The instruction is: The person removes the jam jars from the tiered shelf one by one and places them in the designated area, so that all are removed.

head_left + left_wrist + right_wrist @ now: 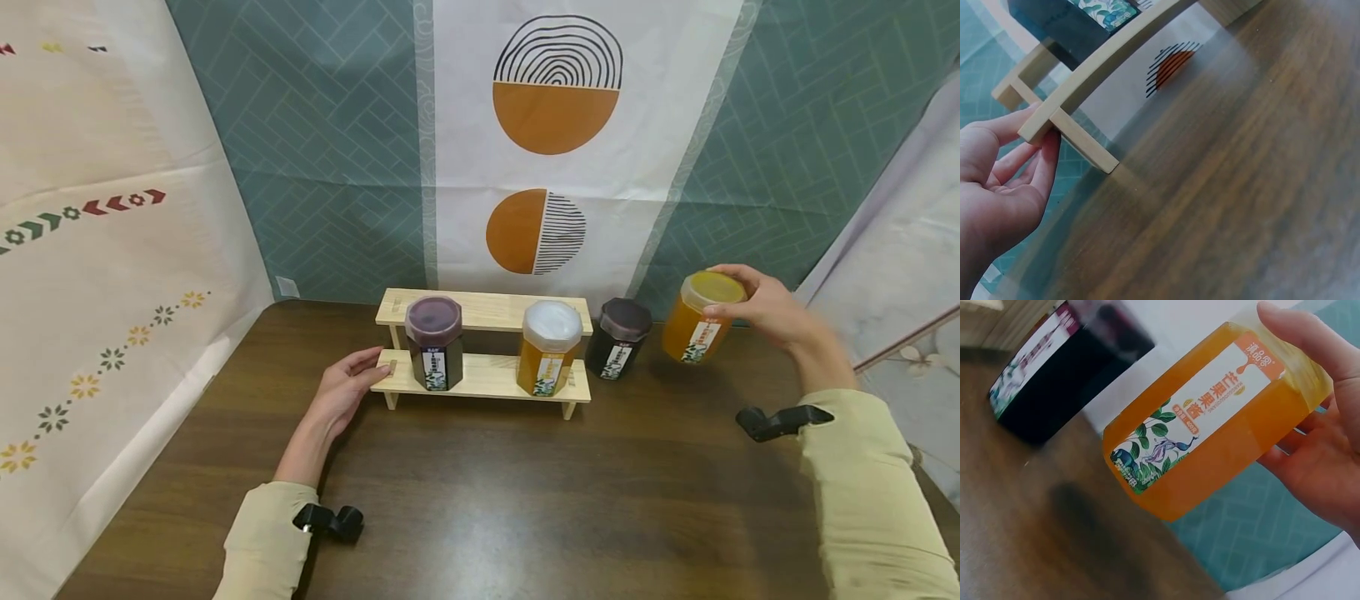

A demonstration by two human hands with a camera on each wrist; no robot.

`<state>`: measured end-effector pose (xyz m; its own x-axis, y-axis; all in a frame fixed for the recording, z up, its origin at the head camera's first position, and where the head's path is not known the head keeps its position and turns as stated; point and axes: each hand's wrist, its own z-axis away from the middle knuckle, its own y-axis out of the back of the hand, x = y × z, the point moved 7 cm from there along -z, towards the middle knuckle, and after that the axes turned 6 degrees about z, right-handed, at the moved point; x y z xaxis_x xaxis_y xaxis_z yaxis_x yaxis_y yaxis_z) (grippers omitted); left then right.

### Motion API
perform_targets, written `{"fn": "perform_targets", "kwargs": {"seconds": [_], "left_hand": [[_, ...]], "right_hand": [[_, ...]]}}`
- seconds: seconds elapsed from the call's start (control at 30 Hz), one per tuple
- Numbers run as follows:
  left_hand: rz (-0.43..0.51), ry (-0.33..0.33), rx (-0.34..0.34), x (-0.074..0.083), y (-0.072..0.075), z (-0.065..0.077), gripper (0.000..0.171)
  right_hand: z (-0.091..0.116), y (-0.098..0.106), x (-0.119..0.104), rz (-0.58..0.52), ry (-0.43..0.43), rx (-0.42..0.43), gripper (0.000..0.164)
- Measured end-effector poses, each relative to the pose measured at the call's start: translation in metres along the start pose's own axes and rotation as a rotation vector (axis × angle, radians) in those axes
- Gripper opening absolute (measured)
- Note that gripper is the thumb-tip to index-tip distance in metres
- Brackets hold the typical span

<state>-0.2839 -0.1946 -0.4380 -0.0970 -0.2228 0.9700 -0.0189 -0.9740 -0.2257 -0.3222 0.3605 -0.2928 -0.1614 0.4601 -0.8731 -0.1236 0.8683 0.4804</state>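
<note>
My right hand (776, 312) grips a jar of orange mango jam (693, 329) near its yellow lid, thumb on one side and fingers round the other. The jar is tilted above the table's right back part, its label showing plainly in the right wrist view. My left hand (347, 390) pinches the left end of a two-step wooden rack (487, 377), thumb above the lower plank and fingers beneath. On that plank stand a dark purple-lidded jar (435, 343) at left and an orange jar with a whitish lid (551, 348) at right.
Another dark jar (618, 337) stands on the brown table (480, 492) just right of the rack, left of the held jar. Behind the table hangs a green and white patterned cloth (337, 167). Pale cloths flank both sides.
</note>
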Motion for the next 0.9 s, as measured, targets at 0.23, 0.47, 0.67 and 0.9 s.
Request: {"fn": "perform_targets", "kwargs": {"seconds": [0.23,0.47,0.67,0.9], "left_hand": [[0.001,0.005,0.002,0.000,0.002,0.000,0.054],[0.018,0.002,0.002,-0.001,0.000,-0.001,0.053],[0.018,-0.011,0.010,0.002,0.002,-0.001,0.054],[0.038,0.008,0.010,0.000,0.001,0.001,0.054]], "right_hand": [[-0.002,-0.014,0.035,0.040,-0.011,-0.041,0.047],[0.006,-0.024,0.060,-0.133,0.000,-0.093,0.052],[0.006,-0.025,0.060,-0.051,-0.052,-0.157,0.056],[0.011,-0.017,0.041,0.090,-0.124,-0.211,0.092]]}}
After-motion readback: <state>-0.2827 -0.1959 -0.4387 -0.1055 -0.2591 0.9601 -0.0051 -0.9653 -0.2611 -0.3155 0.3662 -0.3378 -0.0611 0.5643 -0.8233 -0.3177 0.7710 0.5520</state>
